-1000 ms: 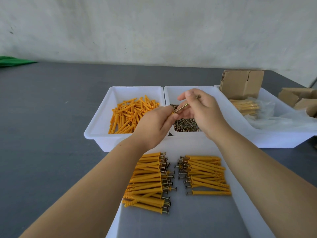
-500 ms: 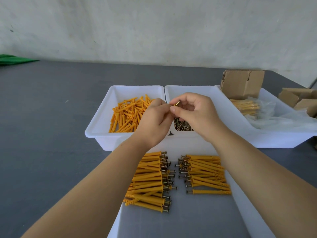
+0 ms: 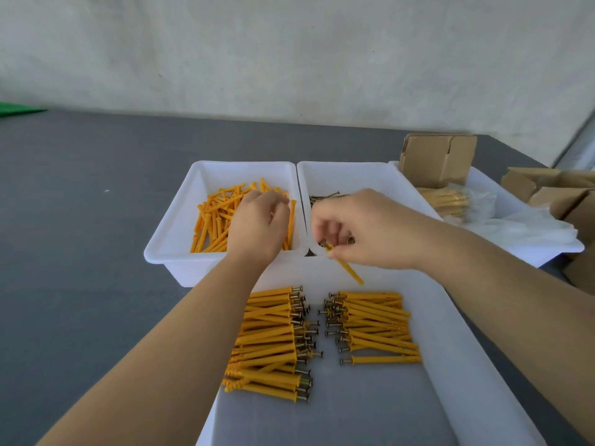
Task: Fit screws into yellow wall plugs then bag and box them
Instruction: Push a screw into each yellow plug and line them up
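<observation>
A yellow plug [image 3: 346, 268] was pinched at its top by the right hand [image 3: 363, 230], hanging below the fingers over the near tray [image 3: 457, 349]. The left hand [image 3: 257, 226] was lowered among loose plugs [image 3: 212, 220]; its fingertips were hidden, so its grip could not be told.

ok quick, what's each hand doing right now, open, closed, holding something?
Left hand: down in the tub of plugs, fingers hidden, grip cannot be told.
Right hand: pinching one yellow plug.
</observation>
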A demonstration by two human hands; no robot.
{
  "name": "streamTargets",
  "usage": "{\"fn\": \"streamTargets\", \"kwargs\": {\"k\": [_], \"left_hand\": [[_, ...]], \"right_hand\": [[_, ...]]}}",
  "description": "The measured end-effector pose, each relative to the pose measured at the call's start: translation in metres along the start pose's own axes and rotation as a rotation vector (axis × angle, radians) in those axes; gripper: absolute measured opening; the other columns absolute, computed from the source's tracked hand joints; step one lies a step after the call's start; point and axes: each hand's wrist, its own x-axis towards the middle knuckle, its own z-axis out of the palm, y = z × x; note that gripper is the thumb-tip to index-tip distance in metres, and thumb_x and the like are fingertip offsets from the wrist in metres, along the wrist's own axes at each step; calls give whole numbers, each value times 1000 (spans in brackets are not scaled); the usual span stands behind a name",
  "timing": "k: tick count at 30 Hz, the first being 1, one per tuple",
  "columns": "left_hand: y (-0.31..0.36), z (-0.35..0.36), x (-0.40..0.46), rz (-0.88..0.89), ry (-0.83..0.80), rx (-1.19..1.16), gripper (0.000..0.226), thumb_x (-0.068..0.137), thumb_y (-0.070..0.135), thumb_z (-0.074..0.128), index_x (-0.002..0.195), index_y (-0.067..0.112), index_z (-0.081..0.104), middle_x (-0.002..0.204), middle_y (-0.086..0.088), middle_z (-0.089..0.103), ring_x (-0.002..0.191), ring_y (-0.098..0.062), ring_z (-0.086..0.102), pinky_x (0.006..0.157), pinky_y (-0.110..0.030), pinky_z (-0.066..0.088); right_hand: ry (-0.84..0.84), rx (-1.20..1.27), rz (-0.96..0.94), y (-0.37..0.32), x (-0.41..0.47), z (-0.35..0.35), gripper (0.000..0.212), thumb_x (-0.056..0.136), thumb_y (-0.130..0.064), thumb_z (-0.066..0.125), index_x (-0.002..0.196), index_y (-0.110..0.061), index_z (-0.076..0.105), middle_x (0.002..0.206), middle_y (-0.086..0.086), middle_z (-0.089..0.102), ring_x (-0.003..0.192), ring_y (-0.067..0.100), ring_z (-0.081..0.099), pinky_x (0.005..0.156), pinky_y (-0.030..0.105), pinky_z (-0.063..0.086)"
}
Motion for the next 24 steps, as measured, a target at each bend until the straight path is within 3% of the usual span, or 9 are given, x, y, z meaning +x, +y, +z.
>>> {"fn": "streamTargets", "kwargs": {"k": [7, 10, 12, 13, 15, 17, 19, 21, 24], "left_hand": [[-1, 3, -2, -95, -151, 331, 27, 96, 27, 50, 116, 18, 65, 118, -5, 51, 86, -22, 55, 71, -34, 48], [3, 3, 0, -140, -250, 503, 21, 94, 26, 48, 84, 16, 63, 92, -1, 51, 71, -22, 53, 58, -30, 42], [7, 5, 2, -198, -349, 579, 32, 93, 28, 43, 64, 16, 51, 69, -1, 47, 60, -22, 49, 53, -28, 38], [8, 5, 3, -226, -418, 603, 35, 95, 31, 40, 64, 18, 50, 67, -4, 49, 64, -25, 53, 58, -30, 44], [8, 6, 6, -258, -558, 637, 45, 100, 39, 31, 86, 11, 63, 92, -14, 63, 94, -33, 62, 84, -43, 50], [7, 6, 8, -301, -621, 655, 59, 102, 44, 25, 117, -1, 60, 124, -19, 61, 116, -38, 56, 100, -49, 44], [5, 6, 8, -324, -645, 665, 65, 101, 47, 22, 127, -2, 55, 133, -20, 56, 122, -39, 53, 106, -52, 41], [2, 7, 8, -336, -670, 660, 66, 101, 48, 21, 128, -1, 54, 134, -20, 55, 124, -39, 51, 107, -52, 40], [1, 8, 9, -349, -696, 637, 64, 101, 48, 19, 128, 2, 55, 135, -19, 55, 125, -38, 50, 108, -52, 38]], "right_hand": [[-137, -464, -154, 18, -13, 40, 15, 91, -25, 64, 104, -28, 68, 98, -11, 44, 90, 10, 47, 69, 29, 43], [-33, -186, -61, 25, -15, 39, 9, 86, -28, 72, 94, -30, 75, 89, -16, 46, 79, 1, 47, 64, 16, 34], [152, 23, 12, 34, -7, 35, 7, 84, -21, 73, 85, -27, 74, 80, -17, 54, 74, -3, 53, 64, 11, 37], [244, 62, 72, 40, 0, 34, 8, 85, -17, 71, 84, -25, 74, 78, -16, 59, 73, -1, 56, 66, 15, 42], [287, 21, 252, 56, 16, 33, 11, 90, -17, 66, 96, -23, 73, 92, -10, 68, 86, 6, 61, 77, 32, 52], [96, -74, 479, 69, 30, 34, 28, 94, -23, 62, 122, -22, 66, 122, -1, 65, 113, 20, 59, 95, 37, 49], [-204, -75, 628, 76, 41, 37, 44, 96, -28, 61, 139, -19, 56, 141, 4, 55, 127, 25, 52, 104, 37, 44], [-419, -72, 678, 76, 49, 38, 45, 96, -29, 60, 139, -17, 57, 142, 5, 54, 127, 26, 53, 107, 39, 44], [-586, -173, 652, 78, 58, 37, 42, 96, -32, 59, 135, -15, 60, 139, 6, 57, 124, 25, 55, 107, 41, 45]]}}
